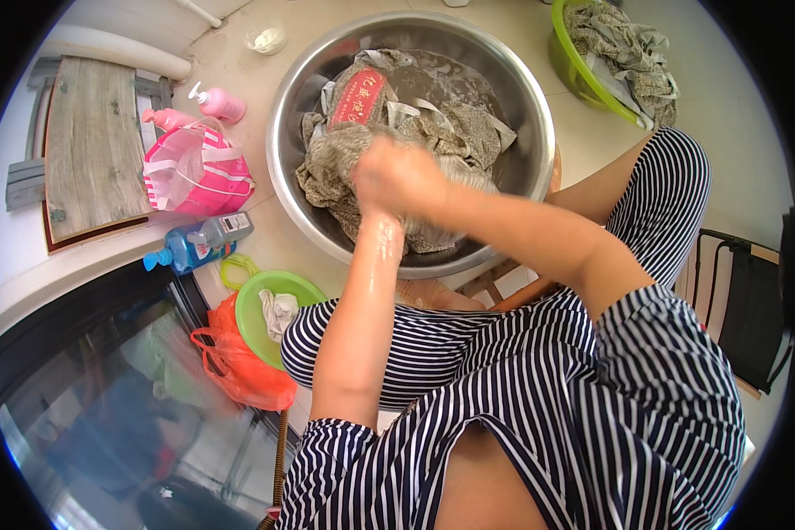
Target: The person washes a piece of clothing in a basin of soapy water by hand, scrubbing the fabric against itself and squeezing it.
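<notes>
A large wet grey-brown mottled cloth (473,132) lies bunched in a steel basin (283,159) with murky water at its far side. A red printed patch (359,95) shows on the cloth. Over the basin's near half, my left hand (373,183) is closed around a gathered part of the cloth. Pressed against it, my right hand (415,184) is also closed on the cloth and smeared by motion. Cloth bulges out on both sides of my fists; most fingers are hidden. My left forearm is wet.
Left of the basin stand a pink bag (225,181), a pink pump bottle (221,104) and a blue bottle (185,249). Nearer are a green bowl (254,329) holding white cloth and a red plastic bag (243,367). At far right, a green tub (574,66) holds similar cloth.
</notes>
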Available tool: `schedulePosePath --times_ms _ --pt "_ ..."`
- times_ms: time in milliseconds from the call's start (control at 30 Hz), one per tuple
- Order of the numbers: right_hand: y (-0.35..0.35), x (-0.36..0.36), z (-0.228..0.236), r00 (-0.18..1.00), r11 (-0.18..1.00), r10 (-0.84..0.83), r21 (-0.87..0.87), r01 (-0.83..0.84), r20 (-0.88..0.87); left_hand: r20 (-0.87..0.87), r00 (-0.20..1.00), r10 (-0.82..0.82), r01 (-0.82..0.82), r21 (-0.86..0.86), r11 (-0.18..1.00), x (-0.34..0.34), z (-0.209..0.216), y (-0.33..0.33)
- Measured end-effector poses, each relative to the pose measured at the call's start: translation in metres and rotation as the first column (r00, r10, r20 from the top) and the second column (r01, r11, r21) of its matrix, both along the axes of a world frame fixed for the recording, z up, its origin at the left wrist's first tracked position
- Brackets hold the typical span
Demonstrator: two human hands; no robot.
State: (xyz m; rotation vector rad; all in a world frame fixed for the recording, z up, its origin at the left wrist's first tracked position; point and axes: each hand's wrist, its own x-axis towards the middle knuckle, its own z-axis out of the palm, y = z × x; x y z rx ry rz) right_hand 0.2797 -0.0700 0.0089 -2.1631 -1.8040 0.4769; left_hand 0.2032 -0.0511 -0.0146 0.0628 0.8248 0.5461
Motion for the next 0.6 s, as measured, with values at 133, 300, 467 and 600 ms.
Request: schedulePosePath --times_ms 133,300,467,600 --pt "0.026 0.05 -0.016 0.885 0.941 -0.329 -0.04 0.335 -0.33 -0.046 0.999 0.017 -0.019 -0.048 0.999 0.022 -0.022 -0.002" --pt "-0.035 -0.013 0.034 0.952 0.976 0.181 0.167 -0.142 -0.249 0.168 0.979 -0.116 0.088 0.167 0.982 -0.014 -0.007 0.018" --pt "0.021 0.064 -0.04 0.942 0.955 -0.273 0.067 0.291 -0.196 -0.034 0.999 -0.023 0.019 -0.118 0.993 0.031 -0.01 -0.009" --pt "0.011 0.021 -0.025 0.909 0.891 -0.345 0.222 0.396 -0.236 -0.158 0.985 -0.071 0.066 -0.038 0.997 0.013 0.007 0.002"
